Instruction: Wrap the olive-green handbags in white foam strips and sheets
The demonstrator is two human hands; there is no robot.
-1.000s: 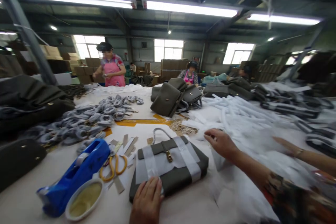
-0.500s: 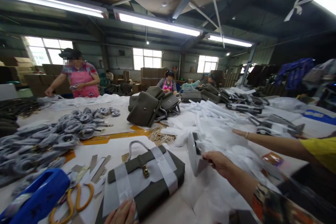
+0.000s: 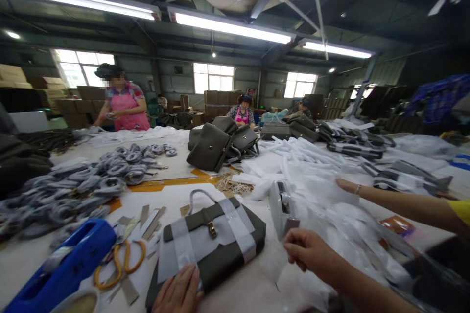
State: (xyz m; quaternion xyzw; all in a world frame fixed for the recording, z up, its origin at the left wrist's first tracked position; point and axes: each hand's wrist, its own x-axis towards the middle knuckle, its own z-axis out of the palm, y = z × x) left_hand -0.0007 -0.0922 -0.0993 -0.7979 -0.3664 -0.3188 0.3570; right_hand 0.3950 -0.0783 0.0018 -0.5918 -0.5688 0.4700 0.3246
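A dark olive handbag [image 3: 235, 259] lies on the table in front of me, with a grey handle and a gold clasp. White wrapping sheet and pale strips cover parts of its flap and front. My left hand [image 3: 178, 291] rests with its fingers flat on the bag's near left edge. To the right of the bag stands a grey-white tape dispenser [image 3: 281, 208]. Just in front of its near end is my right hand [image 3: 308, 252], fingers curled in a pinch. What they hold, if anything, is too small to see.
A blue tape dispenser [image 3: 62, 269], yellow-handled scissors [image 3: 119, 266] and wrapped grey straps [image 3: 95, 171] are at left. More handbags [image 3: 211, 146] are piled behind. White wrapping [image 3: 330, 225] lies at right, where a co-worker's arm [image 3: 400, 203] reaches in. Other people stand or sit beyond.
My right hand has drawn back from the tape dispenser's end, towards me. My left hand stays on the handbag. The whole view has shifted slightly, with things sitting further right.
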